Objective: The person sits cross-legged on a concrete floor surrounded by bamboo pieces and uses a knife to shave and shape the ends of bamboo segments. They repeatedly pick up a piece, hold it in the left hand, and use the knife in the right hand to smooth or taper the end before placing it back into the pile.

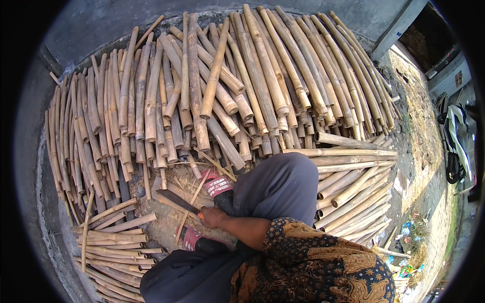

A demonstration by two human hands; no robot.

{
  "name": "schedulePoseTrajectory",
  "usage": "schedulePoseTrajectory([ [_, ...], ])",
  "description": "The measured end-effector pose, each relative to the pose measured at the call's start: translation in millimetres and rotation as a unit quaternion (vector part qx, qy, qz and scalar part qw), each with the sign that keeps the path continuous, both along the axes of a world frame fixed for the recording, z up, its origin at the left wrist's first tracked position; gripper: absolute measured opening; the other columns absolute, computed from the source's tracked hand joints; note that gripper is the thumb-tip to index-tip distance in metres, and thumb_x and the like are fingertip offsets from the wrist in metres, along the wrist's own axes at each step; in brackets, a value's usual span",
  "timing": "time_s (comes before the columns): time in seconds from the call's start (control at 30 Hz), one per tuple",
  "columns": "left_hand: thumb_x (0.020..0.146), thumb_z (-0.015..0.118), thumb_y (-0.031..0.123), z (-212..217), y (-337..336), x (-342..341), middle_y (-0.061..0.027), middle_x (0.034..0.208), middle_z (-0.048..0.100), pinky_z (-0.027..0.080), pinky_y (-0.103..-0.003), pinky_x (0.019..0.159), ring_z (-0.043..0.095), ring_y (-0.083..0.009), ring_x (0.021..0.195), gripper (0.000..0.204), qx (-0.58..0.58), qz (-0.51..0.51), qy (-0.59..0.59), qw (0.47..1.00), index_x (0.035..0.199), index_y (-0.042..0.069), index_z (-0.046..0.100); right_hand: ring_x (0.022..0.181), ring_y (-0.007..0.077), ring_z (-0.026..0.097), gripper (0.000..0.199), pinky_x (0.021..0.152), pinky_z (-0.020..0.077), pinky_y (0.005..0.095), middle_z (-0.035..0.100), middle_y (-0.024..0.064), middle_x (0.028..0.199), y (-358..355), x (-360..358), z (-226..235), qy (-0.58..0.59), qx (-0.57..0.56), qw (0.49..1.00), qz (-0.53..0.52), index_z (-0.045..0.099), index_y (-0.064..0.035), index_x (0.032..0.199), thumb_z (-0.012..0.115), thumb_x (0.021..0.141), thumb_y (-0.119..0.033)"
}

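Note:
My right hand (214,217) is closed round the orange handle of a machete (178,201). Its dark, broad blade points away to the left, low over the dirt floor between my feet. Thin split bamboo strips (192,208) lie on the ground beside the blade and my hand. My feet, in dark socks and red-and-white sandals (218,185), stand on either side of the machete. My bent knee (283,177) rises just to the right of the hand. My left hand does not show.
A big stack of bamboo poles (257,65) leans along the grey wall (111,25). Shorter bamboo pieces (113,252) lie at lower left, and more poles (353,197) lie right of my knee. Litter (406,230) and a parked motorbike (457,146) are at far right.

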State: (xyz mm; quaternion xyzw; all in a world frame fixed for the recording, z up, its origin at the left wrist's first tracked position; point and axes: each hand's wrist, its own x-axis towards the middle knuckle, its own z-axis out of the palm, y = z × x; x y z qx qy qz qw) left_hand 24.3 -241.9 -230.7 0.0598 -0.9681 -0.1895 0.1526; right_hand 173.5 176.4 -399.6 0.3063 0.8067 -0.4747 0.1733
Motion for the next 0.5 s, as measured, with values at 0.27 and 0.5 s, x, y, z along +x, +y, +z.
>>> schedulePoseTrajectory([
  [0.27,0.101,0.056,0.052,23.3,-32.8,-20.8,-0.0368,0.107,0.064,0.05,-0.053,0.084,0.062,-0.0479,0.097,0.069,-0.014,-0.026,0.019,0.999,0.12,-0.014,0.063,0.111,0.0427,0.066,0.047,0.097,0.0525,0.0489,0.068,0.0276,0.116,-2.7,0.8,4.4,0.019,-0.017,0.999,-0.02,0.056,0.0014,0.125,0.064,0.088,-0.028],
  [0.5,0.104,0.056,0.041,88.5,92.0,-173.5,-0.0106,0.104,0.061,0.049,-0.036,0.08,0.058,-0.0216,0.087,0.051,0.088,-0.279,0.017,0.956,0.132,-0.002,0.058,0.113,0.0419,0.066,0.049,0.097,0.0527,0.0488,0.067,0.0279,0.115,-4.9,4.3,-0.7,0.031,0.005,0.999,0.0,0.055,0.0021,0.125,0.066,0.087,-0.026],
])
